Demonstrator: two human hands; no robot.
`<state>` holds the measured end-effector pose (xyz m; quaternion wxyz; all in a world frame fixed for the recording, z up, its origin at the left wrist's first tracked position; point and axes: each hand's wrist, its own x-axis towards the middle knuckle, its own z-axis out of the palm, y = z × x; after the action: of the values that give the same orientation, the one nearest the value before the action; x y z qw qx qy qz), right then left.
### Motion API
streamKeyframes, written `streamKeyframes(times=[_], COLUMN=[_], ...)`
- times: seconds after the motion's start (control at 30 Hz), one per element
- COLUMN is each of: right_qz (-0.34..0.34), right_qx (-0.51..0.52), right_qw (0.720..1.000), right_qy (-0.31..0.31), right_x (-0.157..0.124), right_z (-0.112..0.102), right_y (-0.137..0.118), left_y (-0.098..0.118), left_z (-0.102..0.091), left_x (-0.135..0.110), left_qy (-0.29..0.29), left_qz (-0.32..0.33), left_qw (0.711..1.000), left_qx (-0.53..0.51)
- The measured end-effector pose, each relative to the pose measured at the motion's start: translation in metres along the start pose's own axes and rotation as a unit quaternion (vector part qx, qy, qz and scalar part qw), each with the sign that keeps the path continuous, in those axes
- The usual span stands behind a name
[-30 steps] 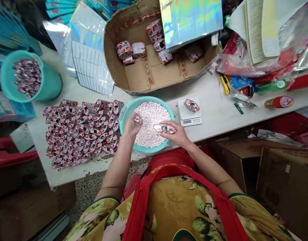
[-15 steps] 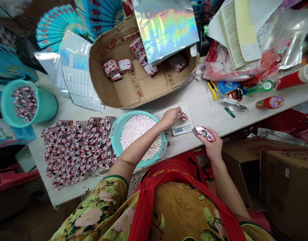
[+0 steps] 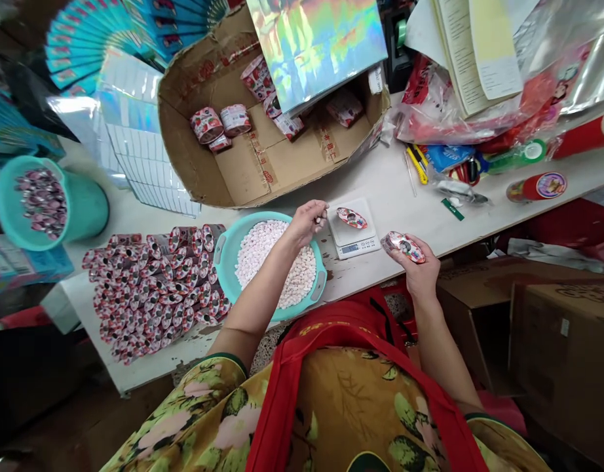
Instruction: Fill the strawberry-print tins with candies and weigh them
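My left hand (image 3: 306,223), its fingers pinched together, hovers between the bowl and the scale. Whatever it holds, if anything, is too small to make out. Just right of it, a red and white printed packet (image 3: 352,218) with an oval face and a dark centre lies on the white digital scale (image 3: 357,246). A similar printed packet (image 3: 405,247) is gripped in my right hand (image 3: 424,272), held right of the scale near the table edge. Small white and pale pink pellets (image 3: 267,255) fill the turquoise bowl (image 3: 223,263) under my left forearm.
Many printed packets (image 3: 154,288) stand packed together left of the bowl. A cardboard box (image 3: 238,187) behind holds several printed rolls, with a shiny holographic sheet (image 3: 321,52) over it. A turquoise bucket (image 3: 88,210) stands far left. A yellow cutter (image 3: 417,164) lies at right.
My left hand has let go of the packet on the scale and moved left toward the bowl. My right hand still holds its packet. The view has shifted slightly.
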<state>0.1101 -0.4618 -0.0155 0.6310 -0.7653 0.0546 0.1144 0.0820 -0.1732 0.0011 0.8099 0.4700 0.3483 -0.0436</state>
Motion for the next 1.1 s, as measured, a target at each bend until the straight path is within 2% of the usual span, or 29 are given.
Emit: streamKeyframes(times=[0.17, 0.3, 0.4, 0.47, 0.5, 0.6, 0.67, 0.73, 0.8, 0.93, 1.1], right_qz=[-0.007, -0.009, -0.009, -0.003, 0.0, 0.006, 0.008, 0.014, 0.021, 0.016, 0.024], right_qx=[-0.006, -0.01, -0.006, 0.001, 0.004, 0.008, 0.01, 0.012, 0.011, -0.001, -0.008], right_qw=[1.0, 1.0, 1.0, 1.0, 1.0, 0.999, 0.999, 0.999, 1.0, 1.0, 1.0], right_qy=[0.009, 0.011, 0.022, 0.028, 0.03, 0.033, 0.036, 0.031, 0.019, -0.002, 0.003], right_x=[-0.003, -0.006, -0.007, -0.007, -0.007, -0.006, -0.003, -0.001, 0.002, 0.005, 0.006], right_z=[0.004, 0.003, 0.002, 0.001, 0.0, 0.001, 0.005, 0.01, 0.017, 0.026, 0.027], right_y=[-0.001, 0.0, 0.004, 0.007, 0.008, 0.008, 0.007, 0.006, 0.007, 0.008, 0.009], left_y=[0.0, -0.002, -0.001, -0.001, -0.002, -0.01, -0.016, -0.018, -0.016, -0.006, -0.002], left_z=[-0.013, -0.005, 0.007, 0.017, 0.022, 0.036, 0.043, 0.046, 0.046, 0.045, 0.048], left_x=[-0.008, -0.001, 0.003, 0.004, 0.005, 0.007, 0.009, 0.011, 0.012, 0.013, 0.019], left_qy=[-0.026, -0.043, -0.071, -0.078, -0.079, -0.089, -0.104, -0.121, -0.128, -0.107, -0.133], left_qz=[0.003, 0.028, 0.085, 0.129, 0.142, 0.155, 0.164, 0.17, 0.164, 0.138, 0.149], left_qw=[0.998, 0.99, 0.966, 0.925, 0.894, 0.767, 0.687, 0.639, 0.633, 0.681, 0.702], left_qx=[0.061, 0.131, 0.233, 0.348, 0.418, 0.617, 0.7, 0.74, 0.745, 0.711, 0.684])
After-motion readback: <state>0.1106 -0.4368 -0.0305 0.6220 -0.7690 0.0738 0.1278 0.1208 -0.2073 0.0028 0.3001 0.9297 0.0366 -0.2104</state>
